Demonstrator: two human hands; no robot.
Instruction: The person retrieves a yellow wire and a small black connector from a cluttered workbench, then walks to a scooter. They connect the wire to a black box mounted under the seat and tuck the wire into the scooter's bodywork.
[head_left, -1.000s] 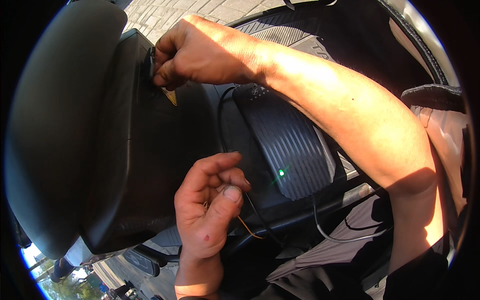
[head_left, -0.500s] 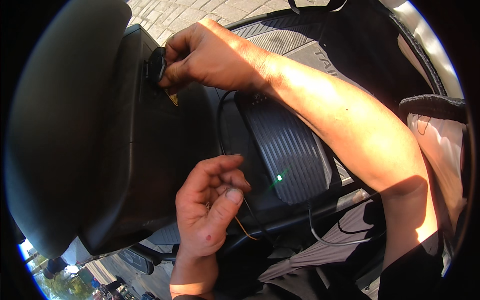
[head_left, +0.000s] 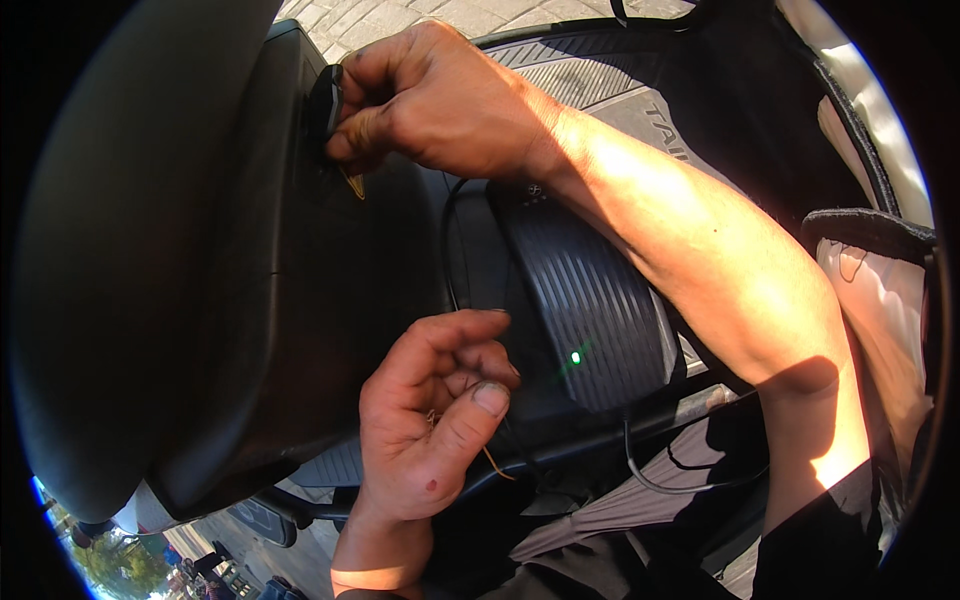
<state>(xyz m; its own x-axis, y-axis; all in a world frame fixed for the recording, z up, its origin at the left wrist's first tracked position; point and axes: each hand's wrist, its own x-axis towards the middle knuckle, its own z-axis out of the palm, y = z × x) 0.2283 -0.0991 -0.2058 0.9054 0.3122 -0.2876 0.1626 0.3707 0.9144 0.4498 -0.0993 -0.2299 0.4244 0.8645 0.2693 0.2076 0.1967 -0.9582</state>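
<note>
The largest thing is a padded seat (head_left: 130,250), dark, matte and smoothly rounded. Under its edge stands a black body panel (head_left: 330,290) of faintly sheened moulded plastic, with a long rounded corner and a fine seam. Beside it spreads a footboard (head_left: 575,85), its far edge ribbed with slanting grooves, light paving (head_left: 390,22) beyond.

On the footboard, its lit end by the near edge, lies a flat black power box (head_left: 600,300): an oblong with rounded corners and a finely ribbed top, its upper part hidden under the right forearm. A grey cable (head_left: 655,487) curves from the near end, over creased dull cloth (head_left: 640,470); a thin black cable (head_left: 447,250) bows between the box and the panel.

The right hand (head_left: 430,100) reaches to the panel's upper far corner, thumb and fingers pinching a small black piece (head_left: 322,100), smooth and rounded, against or just in front of the panel. The left hand (head_left: 430,410) is turned palm inward near the footboard's near edge, its fingers loosely curled, the thumb narrowly apart from them. A tan strand (head_left: 497,463), thin as wire, shows beneath that thumb; whether it is gripped, I cannot tell.

Smallest are a pointed yellow label (head_left: 356,186) below the right fingers and a green light (head_left: 576,357) on the box.
</note>
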